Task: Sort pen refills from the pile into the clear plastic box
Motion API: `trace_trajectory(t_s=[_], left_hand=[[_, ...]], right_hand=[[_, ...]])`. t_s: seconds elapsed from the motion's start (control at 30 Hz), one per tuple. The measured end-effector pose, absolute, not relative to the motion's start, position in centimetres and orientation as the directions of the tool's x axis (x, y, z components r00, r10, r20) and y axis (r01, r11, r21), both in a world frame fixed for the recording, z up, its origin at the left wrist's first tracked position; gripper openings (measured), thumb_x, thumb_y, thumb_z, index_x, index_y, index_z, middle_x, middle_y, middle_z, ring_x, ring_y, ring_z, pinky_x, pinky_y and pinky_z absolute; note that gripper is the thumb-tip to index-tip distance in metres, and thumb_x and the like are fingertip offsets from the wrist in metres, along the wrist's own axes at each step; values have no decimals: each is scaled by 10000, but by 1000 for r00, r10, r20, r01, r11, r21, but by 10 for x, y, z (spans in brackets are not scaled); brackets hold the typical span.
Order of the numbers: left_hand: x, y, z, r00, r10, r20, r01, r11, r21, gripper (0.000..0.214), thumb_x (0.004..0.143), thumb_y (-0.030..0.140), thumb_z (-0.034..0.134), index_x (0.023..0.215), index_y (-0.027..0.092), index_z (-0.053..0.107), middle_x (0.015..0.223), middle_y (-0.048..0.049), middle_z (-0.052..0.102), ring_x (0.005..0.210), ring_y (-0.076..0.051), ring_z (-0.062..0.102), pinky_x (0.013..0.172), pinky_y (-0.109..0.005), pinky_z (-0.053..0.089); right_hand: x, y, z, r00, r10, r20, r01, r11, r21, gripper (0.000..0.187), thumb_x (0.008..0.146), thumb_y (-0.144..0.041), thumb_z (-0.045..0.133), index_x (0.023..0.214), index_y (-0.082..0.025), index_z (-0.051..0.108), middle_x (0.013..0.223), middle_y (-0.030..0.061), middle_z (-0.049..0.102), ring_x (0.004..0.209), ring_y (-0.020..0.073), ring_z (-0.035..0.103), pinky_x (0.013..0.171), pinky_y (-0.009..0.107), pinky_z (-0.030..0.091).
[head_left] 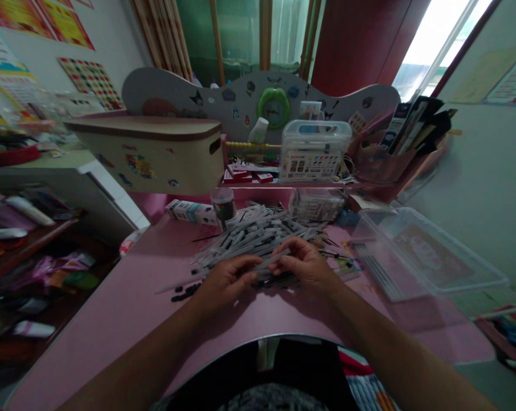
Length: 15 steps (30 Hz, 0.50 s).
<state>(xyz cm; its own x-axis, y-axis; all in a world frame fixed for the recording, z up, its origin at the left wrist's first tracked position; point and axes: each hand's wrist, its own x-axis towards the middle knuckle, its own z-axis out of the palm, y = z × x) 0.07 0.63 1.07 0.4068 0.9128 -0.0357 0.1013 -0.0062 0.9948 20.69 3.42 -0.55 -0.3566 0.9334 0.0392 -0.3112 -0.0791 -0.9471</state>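
Note:
Between my two hands, just above the near edge of a heap, is a slim translucent pen [267,264]. My right hand [306,262] is closed on it with thumb and fingers pinched. The thumb and forefinger of my left hand [227,283] close around its other end. Behind and beneath lies a big heap of similar whitish pens [256,233], pointing in many directions. Several small black caps [186,293] are scattered beside my left hand. Part of the heap is hidden by my fingers, and fine details of the held pen are blurred.
At right on the pink table [133,319] is a clear plastic box [455,279] with a row of pens [375,268] beside its wall. A jar [224,205] and a long carton [192,212] stand behind. A cream bin [155,160] and a clear case [313,151] occupy the shelf above.

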Motion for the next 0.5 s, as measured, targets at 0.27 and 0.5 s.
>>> trace_trajectory(t_s=[0.27,0.5], left_hand=[[-6,17,8,44,999,29,-115,-24,993,220,834,331,648,994,184,618,749,5,609,589,-101,521,528,-205,449],[-6,21,13,49,999,6,-189,4,982,164,876,340,587,946,206,523,699,37,553,532,-90,446,487,-191,394]], right_hand=[[223,34,6,-424,828,366,443,542,-714,57,823,-124,592,812,-162,633,774,5,561,710,112,532,652,223,413],[208,17,4,-625,778,61,754,622,-211,127,888,-182,586,875,-165,711,908,67,616,770,157,575,644,239,422]])
